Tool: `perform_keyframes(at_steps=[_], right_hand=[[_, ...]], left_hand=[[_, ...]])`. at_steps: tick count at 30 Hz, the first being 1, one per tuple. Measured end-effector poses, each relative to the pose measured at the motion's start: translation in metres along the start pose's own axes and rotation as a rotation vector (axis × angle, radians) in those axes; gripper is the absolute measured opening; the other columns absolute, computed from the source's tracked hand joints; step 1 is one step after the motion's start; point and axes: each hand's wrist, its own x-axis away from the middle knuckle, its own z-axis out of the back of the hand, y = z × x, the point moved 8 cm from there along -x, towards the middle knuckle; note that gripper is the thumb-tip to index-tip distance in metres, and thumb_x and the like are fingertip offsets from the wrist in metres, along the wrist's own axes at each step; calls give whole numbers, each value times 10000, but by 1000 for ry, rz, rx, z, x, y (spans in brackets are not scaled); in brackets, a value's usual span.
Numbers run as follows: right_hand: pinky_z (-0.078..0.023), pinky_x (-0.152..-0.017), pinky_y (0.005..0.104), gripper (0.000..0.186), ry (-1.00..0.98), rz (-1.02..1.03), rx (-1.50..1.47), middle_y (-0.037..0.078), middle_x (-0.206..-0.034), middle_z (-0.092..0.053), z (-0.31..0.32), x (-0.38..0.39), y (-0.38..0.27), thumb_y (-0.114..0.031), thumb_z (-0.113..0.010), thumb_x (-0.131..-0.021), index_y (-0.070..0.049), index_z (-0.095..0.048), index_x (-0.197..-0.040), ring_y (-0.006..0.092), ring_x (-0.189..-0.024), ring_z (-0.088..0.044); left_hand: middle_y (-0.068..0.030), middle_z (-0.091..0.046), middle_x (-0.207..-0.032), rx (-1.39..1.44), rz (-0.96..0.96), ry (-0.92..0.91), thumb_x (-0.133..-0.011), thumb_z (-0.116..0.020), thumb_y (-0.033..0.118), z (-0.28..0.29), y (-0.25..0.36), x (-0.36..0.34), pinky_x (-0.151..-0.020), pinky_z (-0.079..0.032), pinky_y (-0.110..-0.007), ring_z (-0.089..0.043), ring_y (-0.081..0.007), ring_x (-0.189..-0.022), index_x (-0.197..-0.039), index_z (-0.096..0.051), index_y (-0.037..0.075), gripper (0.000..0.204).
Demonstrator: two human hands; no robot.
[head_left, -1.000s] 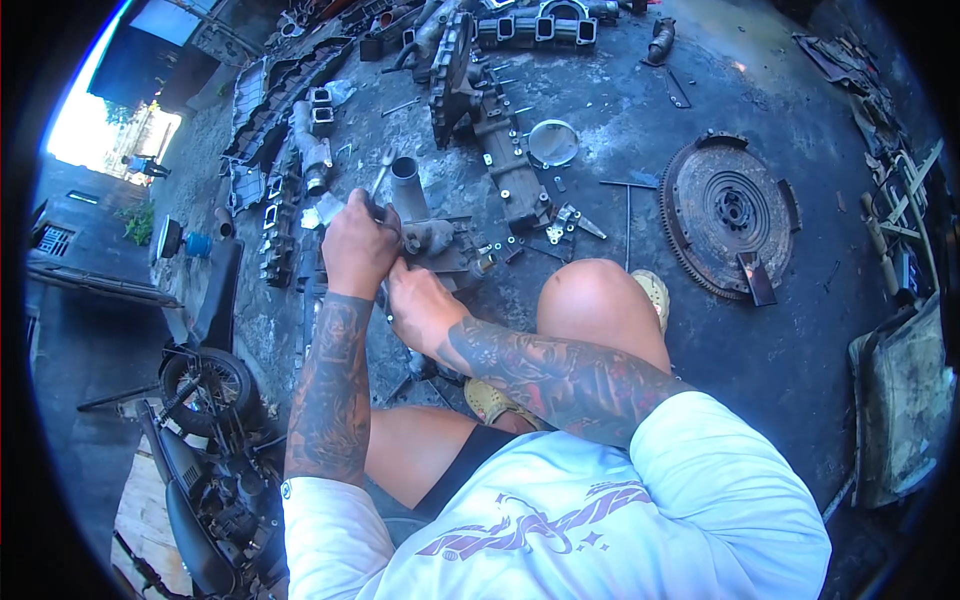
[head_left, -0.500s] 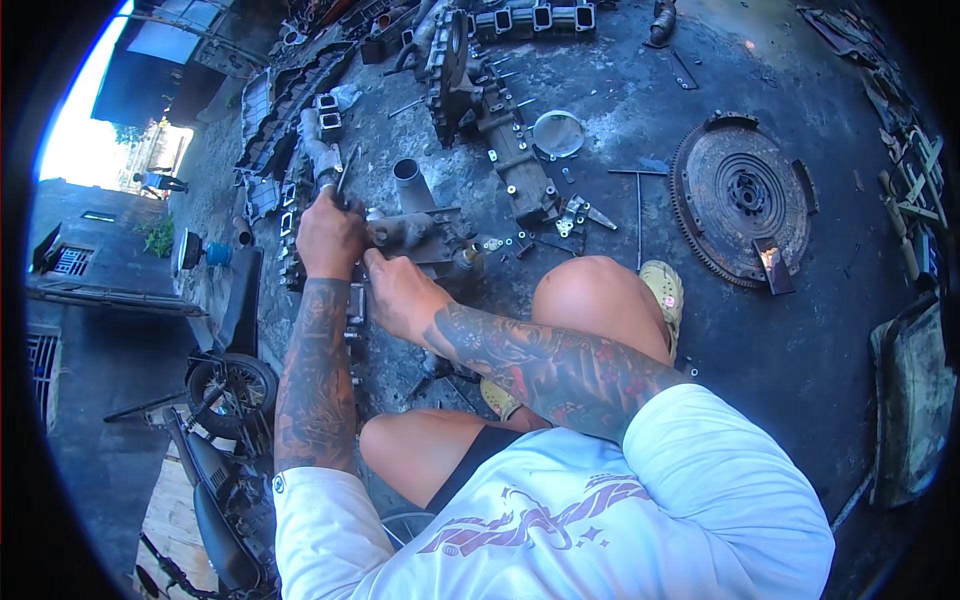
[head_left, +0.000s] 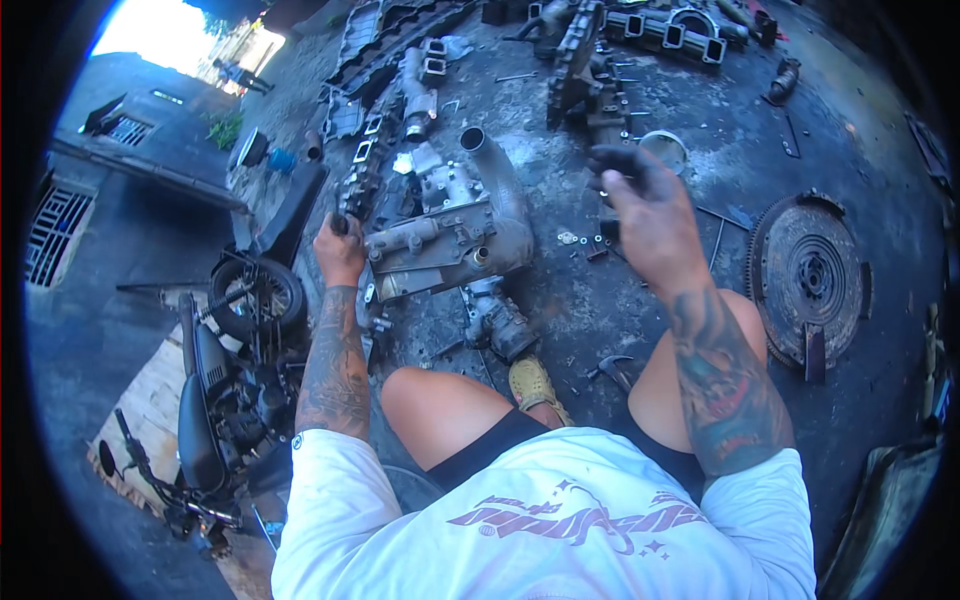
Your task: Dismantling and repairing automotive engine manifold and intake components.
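My left hand (head_left: 340,252) is closed around a dark, slim tool (head_left: 340,224); only a short end of it shows above the fist. Just right of that fist lies a grey cast metal housing (head_left: 430,240) with a wide curved pipe (head_left: 505,185) rising at its far side. My right hand (head_left: 655,220) is raised off to the right, away from the housing. Its blackened fingers are half curled and slightly blurred, the thumb stands apart from them, and nothing shows between them. Nearer my knees, a smaller cast part (head_left: 497,322) rests against the housing's near side.
Small nuts and fittings (head_left: 590,243) lie on the floor between the housing and my right arm. A hammer (head_left: 612,372) is by my right leg. Farther right lies a toothed flywheel (head_left: 808,280). Manifolds (head_left: 670,36) lie at the back. A motorcycle (head_left: 235,400) is at left.
My right hand has left the housing and swung up to the right. My left hand still grips the tool beside the housing. The whole view has shifted, showing more of the motorcycle.
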Motion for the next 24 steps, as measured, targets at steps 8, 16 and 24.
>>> perform_keyframes(at_steps=[8,16,24], right_hand=[[-416,-788,222,202,-82,-54,-23,51,-938,-601,7,39,-26,-61,-495,-885,11,-571,-1058,97,-876,-539],[-439,-816,251,201,-119,-113,224,68,-1013,-585,-7,68,-10,-71,-495,-904,18,-554,-1074,123,-924,-552],[-454,-694,263,192,-148,-86,592,82,-876,-618,-7,94,2,-75,-561,-869,17,-558,-1038,131,-791,-572]], left_hand=[[-157,-593,-594,192,335,201,-801,-565,156,-8,-110,84,-560,-445,-374,-591,-275,-546,-682,-559,-26,217],[-226,-614,-690,142,501,282,-810,-543,282,-31,-183,140,-637,-453,-467,-593,-423,-695,-730,-597,-44,341],[-116,-648,-1002,-224,802,-530,-823,-503,366,-140,-291,197,-862,-466,-334,-592,-233,-1017,-923,-637,39,367]])
